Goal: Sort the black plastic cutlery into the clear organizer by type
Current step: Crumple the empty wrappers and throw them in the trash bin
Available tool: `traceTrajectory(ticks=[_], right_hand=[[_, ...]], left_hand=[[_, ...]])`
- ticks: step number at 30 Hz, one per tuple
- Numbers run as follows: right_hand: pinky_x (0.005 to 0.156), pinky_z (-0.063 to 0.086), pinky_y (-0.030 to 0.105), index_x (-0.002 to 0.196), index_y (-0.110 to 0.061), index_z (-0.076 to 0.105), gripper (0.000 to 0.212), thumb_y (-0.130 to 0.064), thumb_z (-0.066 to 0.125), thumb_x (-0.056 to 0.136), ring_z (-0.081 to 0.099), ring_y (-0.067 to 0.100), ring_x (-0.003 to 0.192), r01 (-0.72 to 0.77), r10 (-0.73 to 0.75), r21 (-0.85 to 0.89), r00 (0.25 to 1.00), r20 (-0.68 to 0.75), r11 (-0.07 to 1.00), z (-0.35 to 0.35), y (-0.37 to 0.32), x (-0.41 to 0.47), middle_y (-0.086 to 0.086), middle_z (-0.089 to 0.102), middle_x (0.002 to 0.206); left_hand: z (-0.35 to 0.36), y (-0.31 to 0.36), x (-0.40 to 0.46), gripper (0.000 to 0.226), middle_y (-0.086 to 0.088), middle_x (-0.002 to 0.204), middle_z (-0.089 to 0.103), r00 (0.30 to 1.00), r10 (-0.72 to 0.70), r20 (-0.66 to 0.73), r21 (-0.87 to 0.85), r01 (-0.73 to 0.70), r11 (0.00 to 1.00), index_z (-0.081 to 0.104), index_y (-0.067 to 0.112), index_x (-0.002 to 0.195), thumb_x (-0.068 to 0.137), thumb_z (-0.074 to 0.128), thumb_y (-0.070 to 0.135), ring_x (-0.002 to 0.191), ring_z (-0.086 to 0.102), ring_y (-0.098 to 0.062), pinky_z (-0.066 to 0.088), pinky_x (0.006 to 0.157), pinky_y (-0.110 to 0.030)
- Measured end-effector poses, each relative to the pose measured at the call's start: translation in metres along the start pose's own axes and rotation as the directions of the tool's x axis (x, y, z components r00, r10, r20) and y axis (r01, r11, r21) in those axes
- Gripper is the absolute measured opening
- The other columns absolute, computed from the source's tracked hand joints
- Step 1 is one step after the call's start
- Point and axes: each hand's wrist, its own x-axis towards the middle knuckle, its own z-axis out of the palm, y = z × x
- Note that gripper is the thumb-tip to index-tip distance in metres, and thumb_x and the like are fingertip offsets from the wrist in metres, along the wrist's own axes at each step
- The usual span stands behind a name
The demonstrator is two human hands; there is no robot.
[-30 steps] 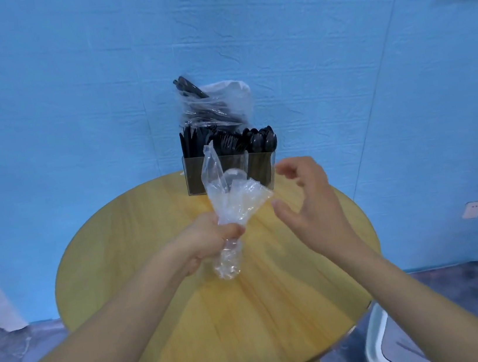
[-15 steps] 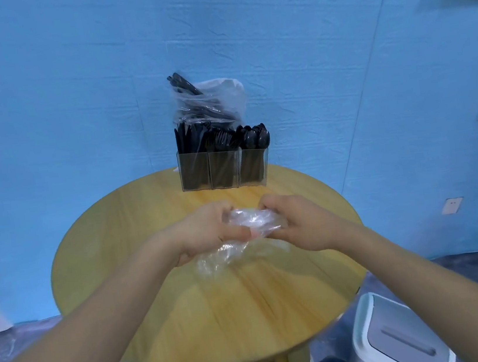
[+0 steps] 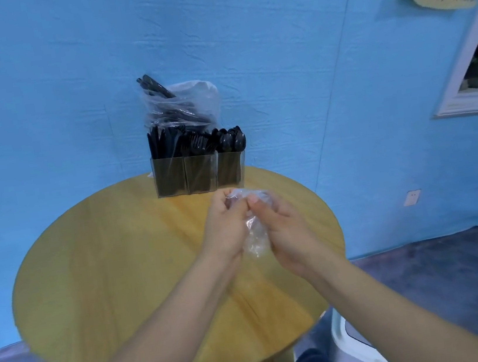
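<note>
From the head view, the left hand (image 3: 228, 228) and right hand (image 3: 281, 230) now grip the empty clear bag (image 3: 255, 240), balled tighter than a second ago, while the black cutlery (image 3: 195, 144) stands sorted in the clear organizer (image 3: 200, 174) at the round table (image 3: 104, 261)'s far edge, so sorting looks nearly done.

Both arms are reaching forward, the left hand (image 3: 228, 228) and right hand (image 3: 284, 229) curling together, gripping a crumpled clear bag (image 3: 255, 238) between them.

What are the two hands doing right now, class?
Left hand: closed, gripping the crumpled clear bag.
Right hand: closed on the same bag.
</note>
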Motion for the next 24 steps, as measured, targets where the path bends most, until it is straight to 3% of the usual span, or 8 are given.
traceTrajectory(ticks=[3,5,7,12,13,16,18,24], right_hand=[[0.084,0.053,0.038,0.113,0.0,0.057,0.035,-0.023,0.061,0.087,0.067,0.024,0.092,0.028,-0.028,0.001,0.998,-0.05,1.0,-0.025,-0.012,-0.005,0.013,0.069,0.101],[0.075,0.054,0.034,0.103,-0.002,0.06,0.015,-0.008,0.059,0.089,0.066,0.02,0.079,0.036,-0.039,-0.03,0.992,-0.116,0.999,-0.046,-0.017,-0.008,0.008,0.069,0.088],[0.07,0.052,0.032,0.095,-0.005,0.061,0.011,0.002,0.058,0.088,0.065,0.019,0.072,0.039,-0.056,-0.086,0.976,-0.212,0.996,-0.07,-0.021,-0.01,0.008,0.068,0.081],[0.055,0.047,0.022,0.085,-0.01,0.063,0.021,0.01,0.056,0.085,0.059,0.004,0.053,0.018,-0.1,-0.172,0.87,-0.484,0.985,-0.144,-0.029,-0.019,-0.002,0.065,0.066],[0.057,0.046,0.023,0.087,-0.01,0.063,0.021,0.009,0.056,0.085,0.058,0.006,0.054,0.001,-0.094,-0.177,0.849,-0.52,0.984,-0.162,-0.027,-0.024,-0.002,0.063,0.068],[0.064,0.044,0.025,0.083,-0.012,0.063,0.024,0.01,0.055,0.084,0.056,0.012,0.063,-0.046,-0.113,-0.236,0.78,-0.615,0.971,-0.219,-0.016,-0.041,-0.001,0.062,0.072],[0.07,0.046,0.028,0.079,-0.015,0.061,0.026,0.01,0.055,0.084,0.057,0.015,0.068,-0.079,-0.12,-0.252,0.718,-0.686,0.964,-0.257,-0.004,-0.054,0.0,0.062,0.075],[0.081,0.05,0.038,0.094,-0.007,0.06,0.02,0.01,0.057,0.083,0.058,0.025,0.08,-0.22,-0.018,-0.191,0.608,-0.794,0.957,-0.355,0.076,-0.081,0.011,0.062,0.087]], left_hand=[[0.023,-0.007,0.002,0.011,-0.018,0.091,0.06,0.991,-0.084,0.107,-0.206,0.105,0.973,0.05,0.005,0.099,0.088,0.051,0.007,0.078,0.063,-0.025,0.051,0.062,-0.031],[0.042,-0.014,0.004,0.041,-0.025,0.103,0.062,0.976,-0.118,0.183,-0.205,0.155,0.966,0.052,-0.007,0.11,0.082,0.056,0.023,0.085,0.066,-0.026,0.055,0.067,-0.031],[0.061,-0.017,0.003,0.058,-0.024,0.115,0.061,0.966,-0.139,0.217,-0.142,0.172,0.975,0.052,-0.007,0.118,0.076,0.06,0.032,0.098,0.065,-0.027,0.054,0.079,-0.035],[0.111,-0.041,0.003,0.014,0.004,0.095,0.054,0.965,-0.124,0.232,0.006,0.126,0.992,0.054,0.02,0.097,0.087,0.058,0.029,0.093,0.051,-0.011,0.04,0.088,-0.028],[0.122,-0.049,0.001,0.003,0.005,0.093,0.053,0.956,-0.148,0.253,0.034,0.145,0.989,0.053,0.022,0.093,0.091,0.054,0.025,0.089,0.05,-0.008,0.039,0.085,-0.024],[0.159,-0.081,-0.007,0.011,0.011,0.086,0.051,0.924,-0.161,0.346,0.19,0.099,0.977,0.052,0.024,0.086,0.095,0.049,0.017,0.072,0.045,0.003,0.037,0.06,-0.003],[0.183,-0.11,-0.013,0.014,0.013,0.085,0.051,0.912,-0.164,0.375,0.278,0.058,0.959,0.052,0.022,0.086,0.096,0.048,0.014,0.07,0.045,0.006,0.035,0.053,0.002],[0.223,-0.231,-0.014,0.022,0.003,0.065,0.045,0.883,-0.346,0.316,0.55,0.126,0.825,0.047,0.021,0.069,0.084,0.055,0.008,0.056,0.039,-0.009,0.034,0.046,-0.014]])
